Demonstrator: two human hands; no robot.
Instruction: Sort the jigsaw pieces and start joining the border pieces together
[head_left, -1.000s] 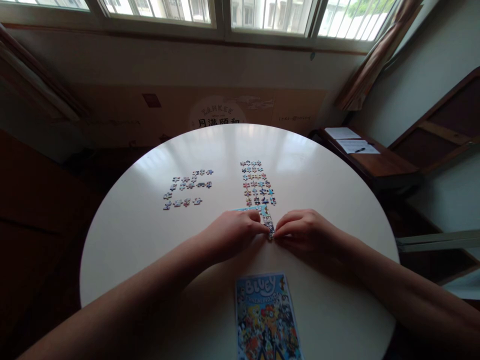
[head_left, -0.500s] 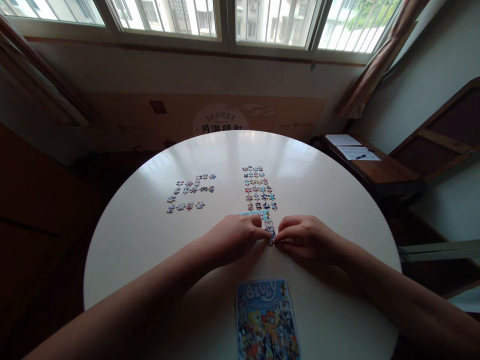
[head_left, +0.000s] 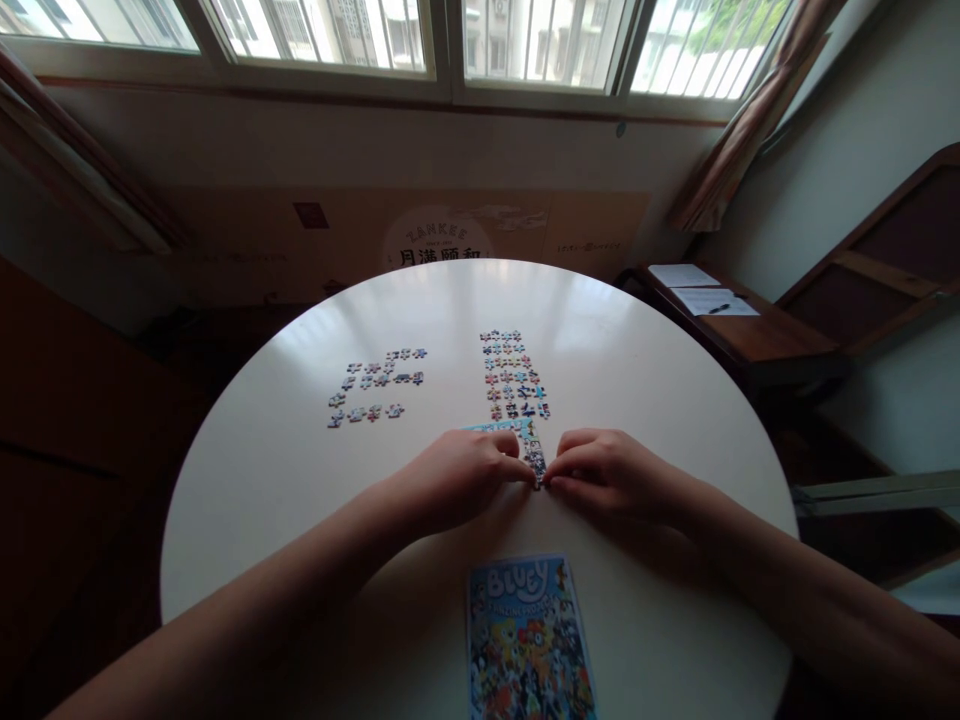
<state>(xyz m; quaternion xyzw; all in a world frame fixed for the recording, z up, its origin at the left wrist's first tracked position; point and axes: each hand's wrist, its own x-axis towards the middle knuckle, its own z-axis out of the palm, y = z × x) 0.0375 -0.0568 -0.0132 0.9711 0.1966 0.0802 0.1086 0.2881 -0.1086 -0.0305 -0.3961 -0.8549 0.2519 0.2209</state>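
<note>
A partly joined jigsaw puzzle lies flat on the white round table, its left portion covered by my left hand. That hand is closed, with its fingertips on a jigsaw piece at the puzzle's lower right corner. From the other side my right hand pinches at the same corner, its fingertips against the piece's right edge. The fingers hide most of this piece. Just beyond the puzzle, loose jigsaw pieces stand in several close rows. A colourful Bluey picture sheet lies nearer to me.
More loose pieces are spread in rows on the left of the round table. Papers with a pen rest on a wooden chair seat at the right. A large printed box stands under the window.
Both hands stay at the puzzle's lower right corner, the right fingertips slightly closer to the left ones. The whole view has shifted a little; the loose pieces lie as before.
</note>
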